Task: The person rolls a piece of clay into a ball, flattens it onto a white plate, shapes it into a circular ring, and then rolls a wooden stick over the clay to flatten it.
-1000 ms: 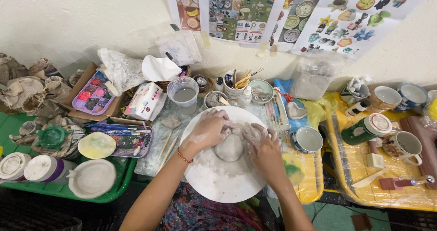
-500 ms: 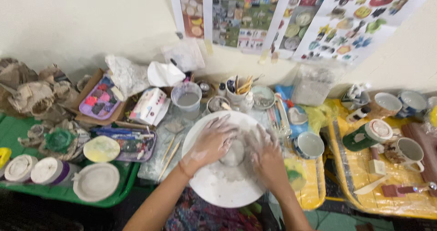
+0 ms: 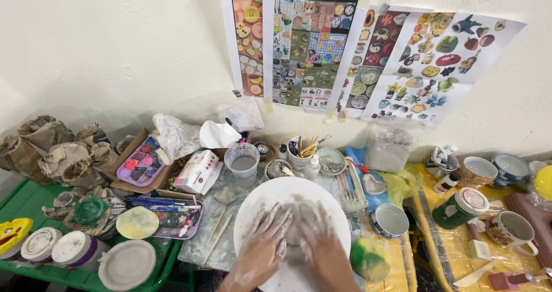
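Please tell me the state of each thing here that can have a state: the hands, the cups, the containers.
Left hand: smeared with wet clay, fingers spread, pressing the clay lump.
Right hand: clay-covered, pressing the same lump.
White round board: smeared with grey clay.
Plastic cup: upright, holding cloudy water.
Green jar: lid on.
Blue-rimmed cup: upright, looks empty.
Brush pot: upright, full of tools.
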